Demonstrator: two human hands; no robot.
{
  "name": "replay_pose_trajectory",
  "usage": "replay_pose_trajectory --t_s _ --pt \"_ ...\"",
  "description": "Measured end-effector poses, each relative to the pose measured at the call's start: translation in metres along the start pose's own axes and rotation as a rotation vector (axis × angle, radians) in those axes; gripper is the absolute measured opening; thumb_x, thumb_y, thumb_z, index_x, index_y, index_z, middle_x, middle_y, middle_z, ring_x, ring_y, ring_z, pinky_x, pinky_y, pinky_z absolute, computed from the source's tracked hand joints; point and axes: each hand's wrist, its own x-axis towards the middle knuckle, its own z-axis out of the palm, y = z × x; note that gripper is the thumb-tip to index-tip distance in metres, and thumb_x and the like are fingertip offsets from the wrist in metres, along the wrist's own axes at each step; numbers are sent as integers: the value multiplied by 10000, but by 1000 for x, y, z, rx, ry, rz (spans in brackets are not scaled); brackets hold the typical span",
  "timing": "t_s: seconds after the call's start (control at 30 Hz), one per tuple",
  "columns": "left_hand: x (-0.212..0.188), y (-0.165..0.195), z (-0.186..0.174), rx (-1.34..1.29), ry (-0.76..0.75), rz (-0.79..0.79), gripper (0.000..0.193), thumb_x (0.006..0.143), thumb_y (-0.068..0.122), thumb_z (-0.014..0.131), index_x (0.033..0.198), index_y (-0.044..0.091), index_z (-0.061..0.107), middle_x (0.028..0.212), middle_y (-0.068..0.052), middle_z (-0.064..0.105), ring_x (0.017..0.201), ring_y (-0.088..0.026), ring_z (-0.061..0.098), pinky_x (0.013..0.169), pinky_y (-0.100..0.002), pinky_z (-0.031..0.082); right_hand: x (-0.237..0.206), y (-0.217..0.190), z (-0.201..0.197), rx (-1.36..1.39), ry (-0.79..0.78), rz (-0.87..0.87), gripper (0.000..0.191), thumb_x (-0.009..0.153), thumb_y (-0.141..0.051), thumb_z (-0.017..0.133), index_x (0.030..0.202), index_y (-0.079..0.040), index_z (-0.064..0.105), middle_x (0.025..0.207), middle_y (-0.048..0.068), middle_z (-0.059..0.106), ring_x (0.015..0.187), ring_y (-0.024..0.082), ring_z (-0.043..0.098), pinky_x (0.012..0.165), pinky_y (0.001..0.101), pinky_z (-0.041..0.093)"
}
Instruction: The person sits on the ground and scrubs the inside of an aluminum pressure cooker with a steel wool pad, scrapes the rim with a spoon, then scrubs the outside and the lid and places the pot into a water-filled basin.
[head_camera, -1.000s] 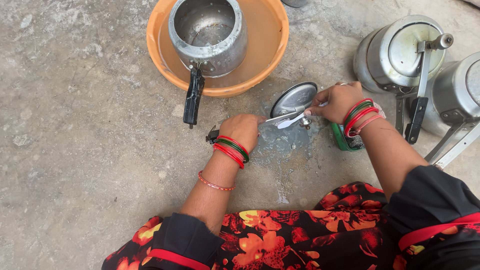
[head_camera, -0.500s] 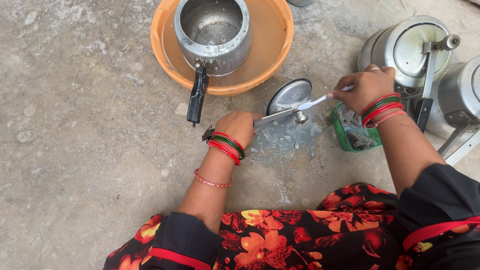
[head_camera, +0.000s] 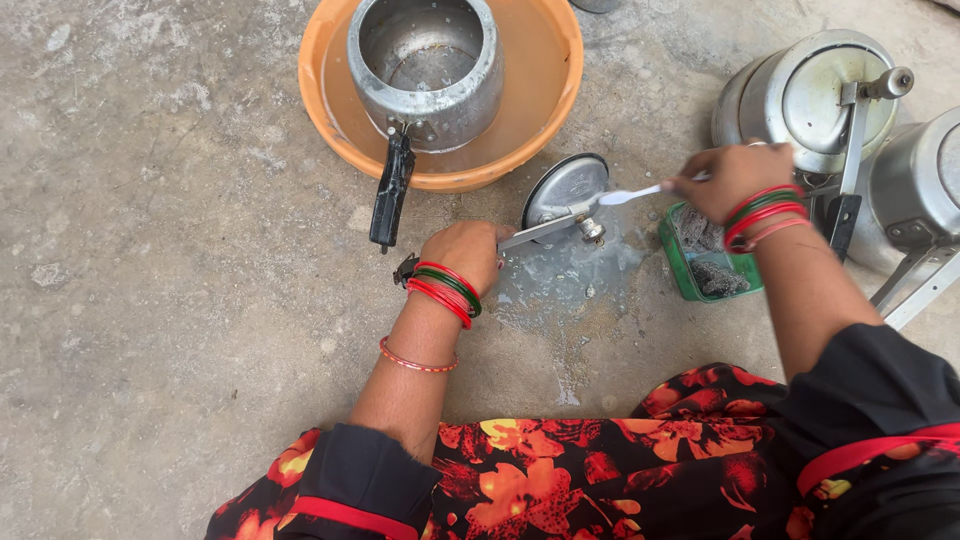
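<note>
Left hand: the left hand is closed around the long flat handle of the pressure cooker lid, low against the concrete floor; red and green bangles sit on its wrist.
Lid: it stands tilted on its edge on the wet patch of floor, just near of the orange basin and between the two hands, its small valve knob pointing near.
Right hand: the right hand pinches the handle of a white toothbrush, fingers pressed together around it; the brush head points left, just beside the lid's right edge. Whether it touches the lid cannot be told.
Basin: the basin, far centre, holds an open pressure cooker pot, whose black handle hangs over the rim toward the person.
Green tub: a small green tub with a grey scouring pad sits on the floor under the right wrist.
Right side: two more metal pressure cookers stand at the far right, close together.
</note>
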Motion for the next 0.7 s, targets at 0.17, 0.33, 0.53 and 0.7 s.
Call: replay_pose_trajectory --t_s 0.17,0.33,0.53,0.7 --pt "2 0 2 46 21 12 438 858 113 669 1208 367 742 1048 -109 750 997 -332 708 882 -463 562 -10 69 -21 -191 -285 162 522 822 -686 721 1182 -322 823 1135 4 824 1131 266 736 1124 560 309" --pt "4 2 5 50 28 14 445 846 111 672 1198 374 745 1041 -103 751 991 -332 708 876 -460 564 -9 50 20 -418 -236 170 326 964 -338 581 1093 -238 863 1142 40 828 1105 261 757 1010 572 385" --pt "4 3 7 62 51 3 458 868 84 618 1172 395 762 1034 -99 753 983 -339 711 863 -465 569 -15 39 -19 -377 -182 172 310 942 -399 627 1061 -231 859 1075 51 830 1044 254 762 1066 557 360" --pt "8 12 12 91 68 16 454 870 78 600 1158 388 764 1021 -98 758 983 -325 718 848 -458 576 -21 -6 -38 32 -160 -32 365 903 -613 643 1094 -365 832 983 34 812 973 267 742 1008 458 438"
